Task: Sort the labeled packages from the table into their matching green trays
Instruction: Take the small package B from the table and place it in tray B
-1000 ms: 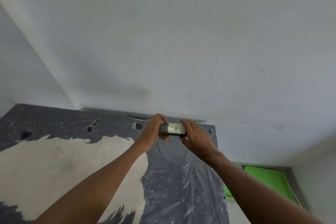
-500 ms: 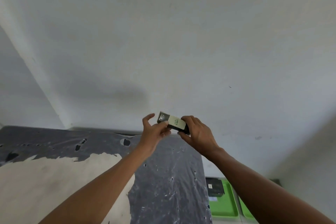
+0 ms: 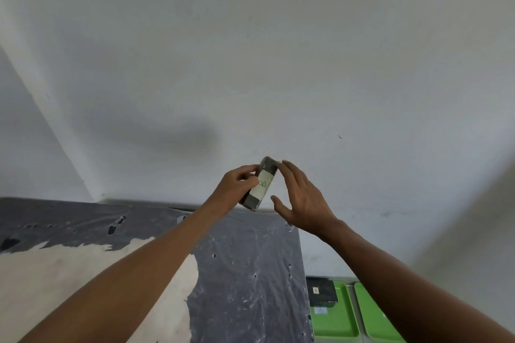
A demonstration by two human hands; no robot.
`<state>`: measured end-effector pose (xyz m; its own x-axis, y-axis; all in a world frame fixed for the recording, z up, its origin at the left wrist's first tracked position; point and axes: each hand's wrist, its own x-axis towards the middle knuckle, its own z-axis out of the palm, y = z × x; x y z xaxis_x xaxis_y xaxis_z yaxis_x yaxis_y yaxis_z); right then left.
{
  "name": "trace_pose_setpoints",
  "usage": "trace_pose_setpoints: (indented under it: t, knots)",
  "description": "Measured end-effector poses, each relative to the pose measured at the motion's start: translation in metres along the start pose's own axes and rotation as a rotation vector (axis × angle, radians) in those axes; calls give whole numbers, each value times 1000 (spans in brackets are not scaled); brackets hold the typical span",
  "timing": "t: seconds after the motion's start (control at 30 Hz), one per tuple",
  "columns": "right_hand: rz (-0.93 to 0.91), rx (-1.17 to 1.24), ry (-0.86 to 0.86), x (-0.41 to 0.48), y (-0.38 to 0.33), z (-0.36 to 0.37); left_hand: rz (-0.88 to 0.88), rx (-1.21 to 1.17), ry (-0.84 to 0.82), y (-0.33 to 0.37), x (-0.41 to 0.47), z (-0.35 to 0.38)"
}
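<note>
Both forearms reach forward above the far edge of the table (image 3: 245, 273). The left hand (image 3: 237, 189) pinches a dark labeled package (image 3: 260, 184), held tilted on end above that edge. The right hand (image 3: 302, 198) is spread open just right of the package, index fingertip touching its top. Below the table's right side, another package (image 3: 322, 291) lies in a green tray (image 3: 337, 320).
</note>
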<state>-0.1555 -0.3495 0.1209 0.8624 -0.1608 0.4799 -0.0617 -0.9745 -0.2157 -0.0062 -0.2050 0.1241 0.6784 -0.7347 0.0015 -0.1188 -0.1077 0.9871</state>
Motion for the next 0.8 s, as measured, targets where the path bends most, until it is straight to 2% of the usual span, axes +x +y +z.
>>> trace_pose_setpoints:
  t: [0.13, 0.23, 0.43, 0.63, 0.8]
  knots:
    - [-143, -170, -62, 5, 7, -13, 72, 152, -103, 10, -1, -6]
    - [-133, -123, -32, 1, 8, -15, 82, 166, -138, 14, -5, -3]
    - [-38, -96, -43, -28, 22, -15, 10, 11, 1, -3, -19, 20]
    - [-22, -80, -126, -68, 44, -15, -83, -139, 30, -35, -41, 65]
    - [-32, -70, -162, -104, 63, -25, -106, -172, 7, -46, -58, 103]
